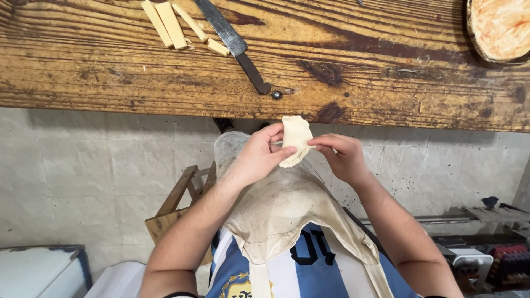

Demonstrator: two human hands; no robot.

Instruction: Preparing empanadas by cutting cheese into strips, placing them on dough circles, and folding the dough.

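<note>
While we stand below the wooden worktop (110, 72), both hands' fingers (279, 150) pinch the upright pale folded dough pocket (296, 139) between them.

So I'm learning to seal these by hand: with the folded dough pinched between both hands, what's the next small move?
Probably shift the fingertips a little along the curved edge and pinch again: the left hand and right hand both grip the folded dough piece, held above the apron.
</note>
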